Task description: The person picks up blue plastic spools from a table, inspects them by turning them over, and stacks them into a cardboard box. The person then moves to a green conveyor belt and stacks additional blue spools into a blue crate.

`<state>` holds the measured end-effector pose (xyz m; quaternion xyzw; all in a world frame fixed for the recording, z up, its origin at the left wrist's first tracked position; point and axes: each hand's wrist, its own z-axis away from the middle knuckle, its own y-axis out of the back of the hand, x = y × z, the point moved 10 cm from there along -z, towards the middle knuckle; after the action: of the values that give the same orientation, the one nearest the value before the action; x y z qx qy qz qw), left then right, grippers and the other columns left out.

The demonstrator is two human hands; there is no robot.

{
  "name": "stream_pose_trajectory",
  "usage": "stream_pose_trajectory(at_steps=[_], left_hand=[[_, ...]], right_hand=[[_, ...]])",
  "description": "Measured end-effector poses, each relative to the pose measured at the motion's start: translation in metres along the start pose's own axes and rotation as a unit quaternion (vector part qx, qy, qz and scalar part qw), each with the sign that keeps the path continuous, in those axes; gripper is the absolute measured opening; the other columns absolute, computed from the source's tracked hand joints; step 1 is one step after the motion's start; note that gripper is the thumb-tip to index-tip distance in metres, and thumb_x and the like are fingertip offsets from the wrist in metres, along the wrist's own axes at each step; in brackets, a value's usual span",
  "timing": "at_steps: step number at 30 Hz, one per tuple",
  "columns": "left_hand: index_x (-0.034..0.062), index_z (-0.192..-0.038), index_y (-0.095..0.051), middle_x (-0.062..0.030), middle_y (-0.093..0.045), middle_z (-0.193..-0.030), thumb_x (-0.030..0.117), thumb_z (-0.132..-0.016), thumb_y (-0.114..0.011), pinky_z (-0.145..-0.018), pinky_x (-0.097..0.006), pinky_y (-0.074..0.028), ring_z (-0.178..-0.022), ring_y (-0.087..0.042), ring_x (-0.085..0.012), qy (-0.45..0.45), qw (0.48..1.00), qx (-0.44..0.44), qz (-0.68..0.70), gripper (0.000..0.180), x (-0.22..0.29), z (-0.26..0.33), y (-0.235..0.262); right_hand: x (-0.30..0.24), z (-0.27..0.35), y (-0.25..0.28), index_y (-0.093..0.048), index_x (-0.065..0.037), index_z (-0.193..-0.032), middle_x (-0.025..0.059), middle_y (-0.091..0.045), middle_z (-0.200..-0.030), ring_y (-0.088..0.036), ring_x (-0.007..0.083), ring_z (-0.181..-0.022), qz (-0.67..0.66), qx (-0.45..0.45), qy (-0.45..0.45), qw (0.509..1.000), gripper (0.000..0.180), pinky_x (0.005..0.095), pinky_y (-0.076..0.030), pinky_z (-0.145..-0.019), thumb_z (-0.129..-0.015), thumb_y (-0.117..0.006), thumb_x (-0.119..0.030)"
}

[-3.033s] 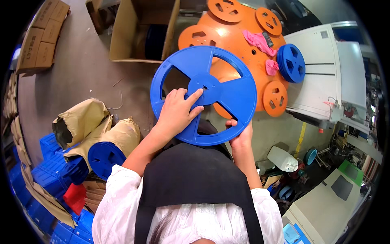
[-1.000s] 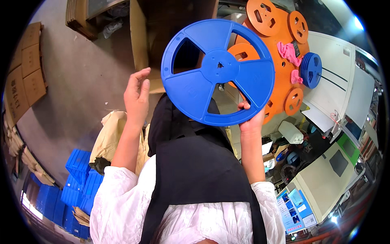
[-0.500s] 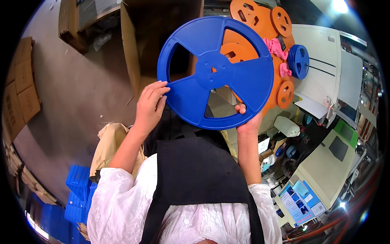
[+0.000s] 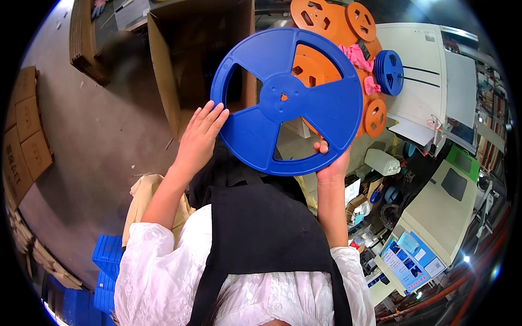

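A large flat blue plastic reel [image 4: 331,103], with three wide openings and a small hole at its hub, is held up in front of my chest. My right hand [image 4: 333,163] grips its lower right rim, fingertips showing through the lower opening and the rest partly hidden behind the reel. At the left rim, my left hand [image 4: 200,135] has its fingers stretched out, their tips touching the edge. The thumb of that hand does not show. Behind the reel, an open cardboard box [image 4: 163,70] stands to the left.
An orange surface with orange reels [image 4: 375,118] lies beyond, with pink cloth [image 4: 356,56] and a stack of blue reels [image 4: 389,73]. A white cabinet [image 4: 418,81] and a beige machine [image 4: 435,217] stand at right. Blue crates [image 4: 107,255] sit lower left; flattened cardboard [image 4: 24,136] lies far left.
My left hand's fingers have straightened and shifted slightly up along the left rim, and its thumb has gone out of sight. The reel has turned very little; the surroundings have shifted slightly left.
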<state>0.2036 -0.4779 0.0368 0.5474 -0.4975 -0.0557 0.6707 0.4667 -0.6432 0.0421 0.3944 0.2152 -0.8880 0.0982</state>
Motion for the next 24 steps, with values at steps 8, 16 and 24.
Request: stream_pose_trajectory(at_steps=[8, 16, 24], left_hand=[[0.0058, -0.129, -0.053, -0.0100, -0.052, -0.132, -0.010, -0.078, -0.052, -0.108, -0.044, -0.034, -0.129, -0.043, -0.0295, -0.015, 1.000, 0.005, 0.001, 0.054, 0.007, -0.002, 0.001], [0.0057, -0.128, -0.053, -0.0107, -0.053, -0.132, -0.012, -0.078, -0.049, -0.107, -0.042, -0.035, -0.128, -0.044, -0.0305, 0.008, 1.000, -0.003, 0.017, 0.053, 0.002, 0.006, -0.001], [0.0052, -0.129, -0.052, -0.0127, -0.053, -0.131, -0.011, -0.083, -0.047, -0.105, -0.037, -0.038, -0.127, -0.046, -0.0297, 0.108, 0.985, 0.059, 0.123, 0.049, -0.025, 0.010, 0.004]], right_hand=[[0.005, -0.007, 0.010, -0.056, -0.010, -0.101, 0.0035, -0.059, -0.077, -0.054, 0.0155, -0.052, -0.010, 0.018, -0.055, 0.998, 0.049, 0.0327, -0.050, -0.057, -0.095, -0.038, -0.056], [0.006, -0.008, -0.006, -0.057, -0.011, -0.099, 0.0023, -0.059, -0.076, -0.054, 0.0148, -0.054, -0.010, 0.004, -0.058, 0.998, 0.048, 0.0312, -0.049, -0.061, -0.095, -0.040, -0.055], [0.005, -0.008, -0.026, -0.057, -0.012, -0.099, 0.0023, -0.058, -0.071, -0.055, 0.0159, -0.055, 0.025, 0.001, -0.039, 0.999, 0.050, 0.0318, -0.049, -0.062, -0.095, -0.037, -0.057]])
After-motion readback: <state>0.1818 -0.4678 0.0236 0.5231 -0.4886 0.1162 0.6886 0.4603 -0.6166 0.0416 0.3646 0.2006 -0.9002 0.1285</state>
